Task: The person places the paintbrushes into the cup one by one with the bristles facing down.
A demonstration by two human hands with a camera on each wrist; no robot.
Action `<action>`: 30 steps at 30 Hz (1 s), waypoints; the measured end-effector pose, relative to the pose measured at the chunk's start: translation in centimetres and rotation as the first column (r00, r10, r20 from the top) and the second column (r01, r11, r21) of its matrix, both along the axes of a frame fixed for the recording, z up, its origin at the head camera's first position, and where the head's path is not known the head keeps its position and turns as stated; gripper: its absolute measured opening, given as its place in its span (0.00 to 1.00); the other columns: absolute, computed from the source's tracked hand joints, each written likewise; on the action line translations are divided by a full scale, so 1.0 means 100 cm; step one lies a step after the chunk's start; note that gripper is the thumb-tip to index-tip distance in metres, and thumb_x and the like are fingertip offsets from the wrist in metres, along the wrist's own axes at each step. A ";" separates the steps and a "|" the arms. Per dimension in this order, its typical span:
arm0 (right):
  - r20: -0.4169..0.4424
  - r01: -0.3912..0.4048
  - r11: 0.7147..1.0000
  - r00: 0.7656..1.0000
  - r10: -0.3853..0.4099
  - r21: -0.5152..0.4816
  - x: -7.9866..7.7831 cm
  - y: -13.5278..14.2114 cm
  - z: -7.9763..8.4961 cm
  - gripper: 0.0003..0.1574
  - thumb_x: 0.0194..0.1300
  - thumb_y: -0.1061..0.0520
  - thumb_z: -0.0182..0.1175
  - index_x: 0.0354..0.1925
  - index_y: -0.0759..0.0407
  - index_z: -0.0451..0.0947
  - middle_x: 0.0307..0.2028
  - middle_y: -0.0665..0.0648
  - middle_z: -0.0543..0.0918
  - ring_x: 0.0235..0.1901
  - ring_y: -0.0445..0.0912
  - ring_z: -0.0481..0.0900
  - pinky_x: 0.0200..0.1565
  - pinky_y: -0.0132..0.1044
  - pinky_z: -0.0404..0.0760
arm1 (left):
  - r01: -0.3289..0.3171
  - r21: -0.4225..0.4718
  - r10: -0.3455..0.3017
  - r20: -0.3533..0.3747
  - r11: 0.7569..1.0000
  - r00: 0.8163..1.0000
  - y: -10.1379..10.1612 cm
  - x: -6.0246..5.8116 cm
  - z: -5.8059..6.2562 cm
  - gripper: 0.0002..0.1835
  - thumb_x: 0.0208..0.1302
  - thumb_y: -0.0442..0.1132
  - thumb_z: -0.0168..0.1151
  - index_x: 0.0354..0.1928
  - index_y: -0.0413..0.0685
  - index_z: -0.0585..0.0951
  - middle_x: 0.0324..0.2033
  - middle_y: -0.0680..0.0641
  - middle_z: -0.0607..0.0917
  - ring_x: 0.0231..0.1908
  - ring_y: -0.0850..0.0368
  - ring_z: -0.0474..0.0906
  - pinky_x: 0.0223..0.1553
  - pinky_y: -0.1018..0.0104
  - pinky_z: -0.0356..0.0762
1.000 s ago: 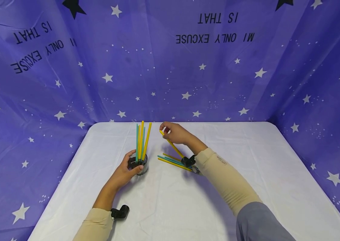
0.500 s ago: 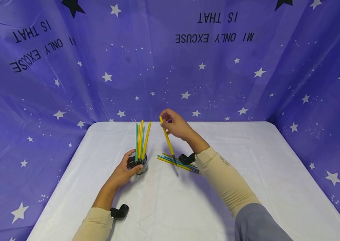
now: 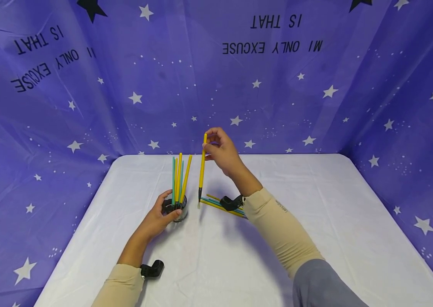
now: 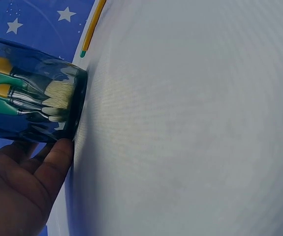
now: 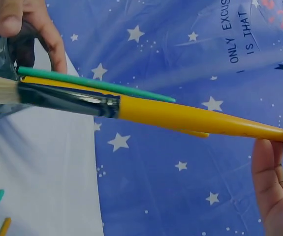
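- Left hand [image 3: 161,217]: left of centre, lower half of the head view; thumb and fingers curled round the glass, thumb across its near side.
- Glass [image 3: 184,211]: clear, in the left hand's grip; five handles visible above it in the head view.
- Potted brushes [image 3: 179,175]: three yellow, two teal; handles up, leaning slightly, bristles down inside the glass near its base, as the left wrist view shows.
- Right hand [image 3: 221,152]: centre of the head view, above the far table edge; thumb and fingertips pinch one brush near its handle end.
- Held brush [image 3: 202,170]: yellow handle, dark ferrule, pale bristles; almost upright, bristles down, right of the glass and apart from it in the head view.
- Loose brushes [image 3: 216,206]: yellow and teal, lying together at centre, right of the glass; four handle ends at lower left of the right wrist view, brush heads hidden in the head view.
- Wrist cameras: black, one [image 3: 152,269] at lower left, one [image 3: 231,203] partly covering the loose brushes.
- Sleeves [image 3: 281,230]: beige; grey cloth at lower right.
- Table [image 3: 208,260]: white-covered, lower half.
- Backdrop [image 3: 208,94]: blue-purple, white stars, inverted black lettering, upper half.
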State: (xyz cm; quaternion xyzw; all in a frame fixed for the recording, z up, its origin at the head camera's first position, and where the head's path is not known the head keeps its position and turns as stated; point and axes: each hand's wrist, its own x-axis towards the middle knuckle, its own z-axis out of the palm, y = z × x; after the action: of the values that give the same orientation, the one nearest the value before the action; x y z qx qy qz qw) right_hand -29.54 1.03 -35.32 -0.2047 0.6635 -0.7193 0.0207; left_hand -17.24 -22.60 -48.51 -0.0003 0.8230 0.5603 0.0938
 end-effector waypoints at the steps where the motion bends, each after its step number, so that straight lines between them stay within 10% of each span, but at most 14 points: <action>1: -0.002 0.005 1.000 1.000 -0.005 -0.020 0.001 -0.002 0.001 0.17 0.69 0.69 0.56 0.53 0.60 0.68 0.39 0.57 0.73 0.34 0.48 0.79 0.35 0.44 0.83 | 0.002 0.000 -0.002 -0.005 1.000 1.000 0.000 0.000 -0.001 0.47 0.65 0.49 0.67 0.77 0.59 0.49 0.68 0.32 0.66 0.69 0.36 0.59 0.67 0.36 0.51; 11: -0.010 0.012 0.985 1.000 -0.014 -0.175 0.007 -0.018 -0.005 0.20 0.69 0.72 0.55 0.57 0.67 0.64 0.39 0.57 0.73 0.34 0.46 0.79 0.37 0.43 0.83 | 0.019 0.026 -0.018 -0.027 0.999 0.999 -0.001 0.000 -0.001 0.46 0.66 0.48 0.67 0.77 0.58 0.49 0.67 0.34 0.68 0.68 0.38 0.63 0.67 0.38 0.53; 23: 0.051 -0.013 0.997 0.999 0.017 -0.081 0.013 -0.037 -0.045 0.18 0.70 0.71 0.54 0.56 0.63 0.66 0.40 0.56 0.72 0.36 0.45 0.79 0.39 0.42 0.84 | 0.029 0.006 -0.029 -0.006 1.000 1.000 0.010 0.017 0.037 0.44 0.68 0.41 0.65 0.77 0.48 0.49 0.65 0.29 0.68 0.67 0.34 0.63 0.67 0.38 0.53; 30: 0.069 -0.017 0.999 0.997 0.020 -0.035 0.016 -0.045 -0.057 0.17 0.71 0.69 0.54 0.55 0.61 0.66 0.41 0.56 0.73 0.37 0.46 0.78 0.39 0.40 0.83 | 0.034 0.020 -0.034 -0.011 0.999 0.999 0.011 0.018 0.040 0.43 0.68 0.41 0.65 0.77 0.48 0.50 0.66 0.30 0.68 0.68 0.35 0.62 0.68 0.38 0.51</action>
State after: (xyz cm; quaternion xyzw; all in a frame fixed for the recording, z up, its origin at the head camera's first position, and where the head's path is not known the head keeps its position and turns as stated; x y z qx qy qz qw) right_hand -27.95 -3.43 -41.04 -0.1862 0.6481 -0.7369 0.0468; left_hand -15.44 -21.55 -44.53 0.0176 0.8175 0.5670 0.0989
